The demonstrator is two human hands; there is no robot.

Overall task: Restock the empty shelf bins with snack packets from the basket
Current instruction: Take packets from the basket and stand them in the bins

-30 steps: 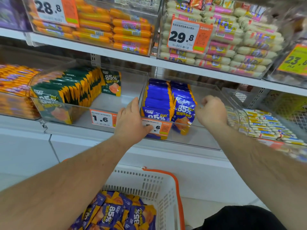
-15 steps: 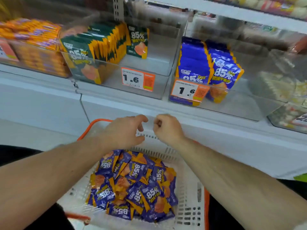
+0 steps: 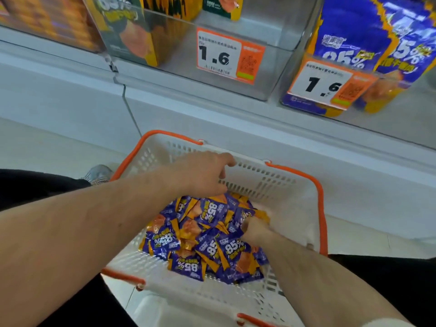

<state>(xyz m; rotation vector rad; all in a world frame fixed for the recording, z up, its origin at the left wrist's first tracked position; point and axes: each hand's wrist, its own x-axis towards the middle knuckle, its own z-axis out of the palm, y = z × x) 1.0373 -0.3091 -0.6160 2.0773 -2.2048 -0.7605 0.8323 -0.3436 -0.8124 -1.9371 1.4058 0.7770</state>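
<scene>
From the head camera, looking down: a white basket [image 3: 278, 185] with orange handles sits on the floor below the shelf, and a heap of purple-and-orange snack packets [image 3: 205, 237] lies in its bottom. Several packets show "85%" in large white figures; the smaller print on them is too blurred to read.

The left hand [image 3: 203, 173] hangs over the far side of the basket, above the heap. Its fingers are loosely bent and slightly apart, the forefinger pointing toward the far wall, and they grip nothing. The nearest packets lie just below and behind these fingers.

The right hand [image 3: 253, 228] is down in the heap. Its fingers are curled in among the packets at the right edge of the pile, but motion blur hides whether they actually pinch one; I cannot tell. An "85%" packet lies just left of its knuckles, another just below its wrist.

Up on the shelf, well beyond both hands, a clear bin [image 3: 266, 74] carries an orange and white price tag [image 3: 230, 56] reading "1.6". To the right, a second tag [image 3: 330, 84], also "1.6", fronts upright blue packets [image 3: 349, 36] printed with "85%". At the far left stand dark green and yellow packets [image 3: 132, 27], their print smeared.
</scene>
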